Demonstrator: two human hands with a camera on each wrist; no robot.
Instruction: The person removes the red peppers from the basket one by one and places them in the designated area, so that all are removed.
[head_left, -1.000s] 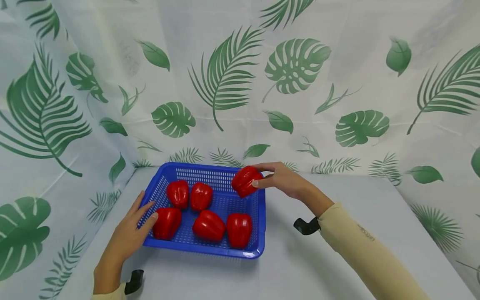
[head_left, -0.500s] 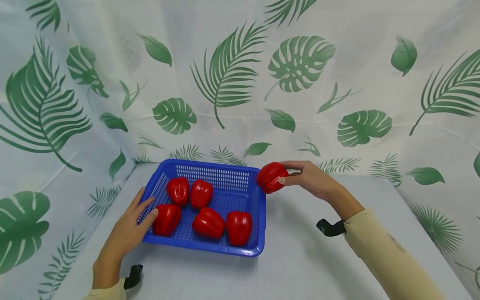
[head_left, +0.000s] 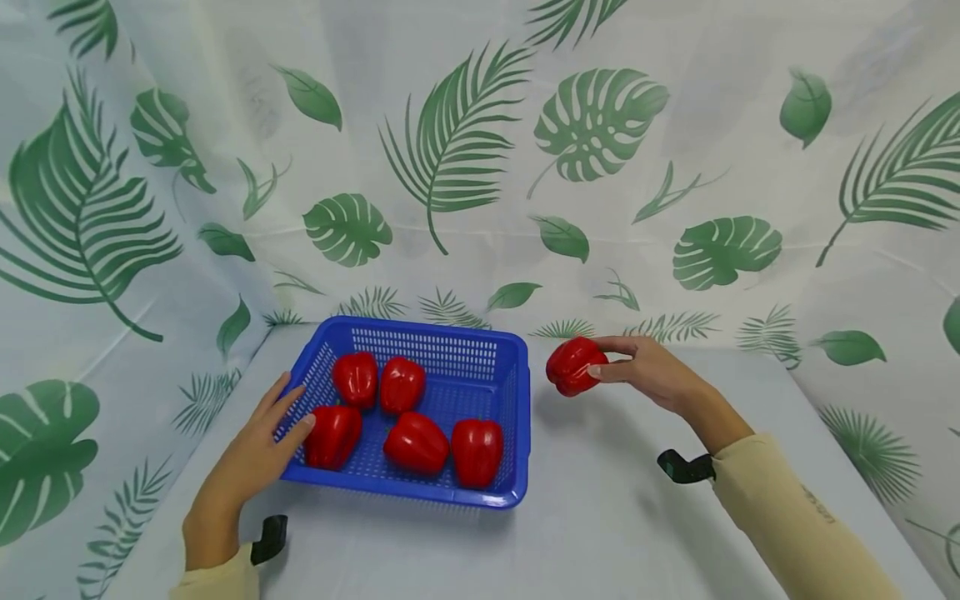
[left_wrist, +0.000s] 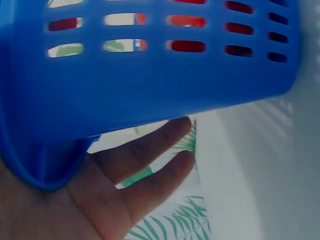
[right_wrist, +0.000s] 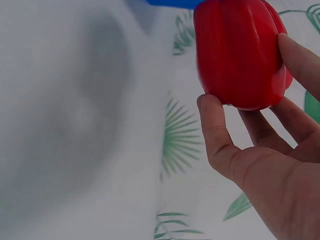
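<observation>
A pepper [head_left: 576,367] is being held in the air by the right hand [head_left: 652,371], just to the right of the basket [head_left: 522,417] and above the table [head_left: 600,500]. It is being gripped at its right-hand end, with the thumb on the side toward the head camera and the fingers round the far side. A blurred shadow is being cast on the table below. The basket's left rim is being touched by the left hand [head_left: 251,462], whose fingers are being held spread and nearly straight along the outer wall, with the thumb over the rim. Whether the front left pepper [head_left: 332,437] is being touched by that thumb cannot be told. In the basket, two peppers are being held side by side near the back, a left one [head_left: 355,379] and a right one [head_left: 402,385]; along the front, a middle pepper [head_left: 417,444] and a right pepper [head_left: 477,452] are being held too. Pale sleeves [head_left: 795,508] are being worn. The background is being filled by a leaf-print cloth [head_left: 450,275].
</observation>
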